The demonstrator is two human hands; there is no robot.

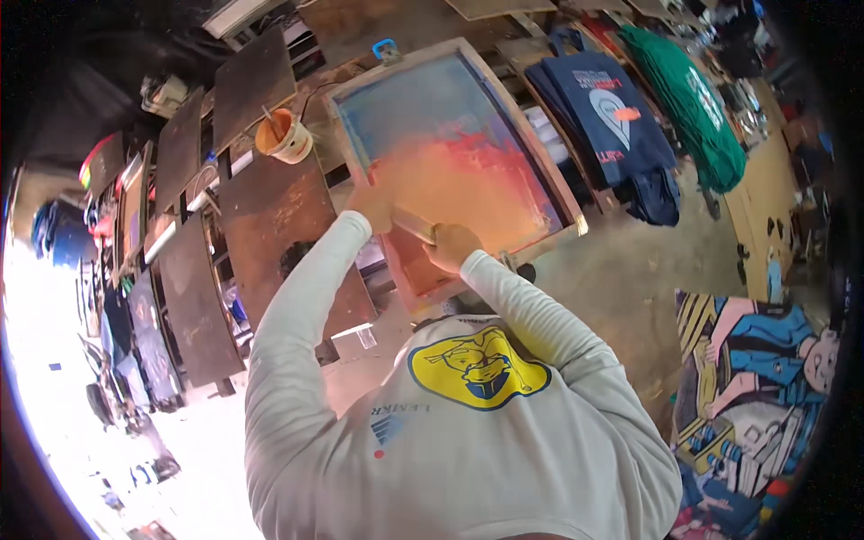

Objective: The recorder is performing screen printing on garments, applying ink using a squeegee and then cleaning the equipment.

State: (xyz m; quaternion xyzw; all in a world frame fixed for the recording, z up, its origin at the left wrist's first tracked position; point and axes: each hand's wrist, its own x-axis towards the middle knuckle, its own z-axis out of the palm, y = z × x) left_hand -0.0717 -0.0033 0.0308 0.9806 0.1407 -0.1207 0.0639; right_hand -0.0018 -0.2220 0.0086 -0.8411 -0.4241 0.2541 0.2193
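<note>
A wooden-framed printing screen (423, 103) lies tilted in front of me, its mesh blue-grey at the far end and smeared with orange and red ink (459, 184) toward the near end. My left hand (373, 205) and my right hand (455, 246) grip a squeegee (413, 223) from its two ends. The squeegee slants across the near part of the mesh, and its lower edge is hidden. Both fists are closed around it. A blue clamp (385, 49) sits at the screen's far edge.
Left of the screen, a bucket (286, 139) with orange ink stands on dark boards (270, 216). More boards reach farther left. To the right lie folded navy garments (594, 108) and a green garment (688, 108). A painted panel (756, 378) is at lower right.
</note>
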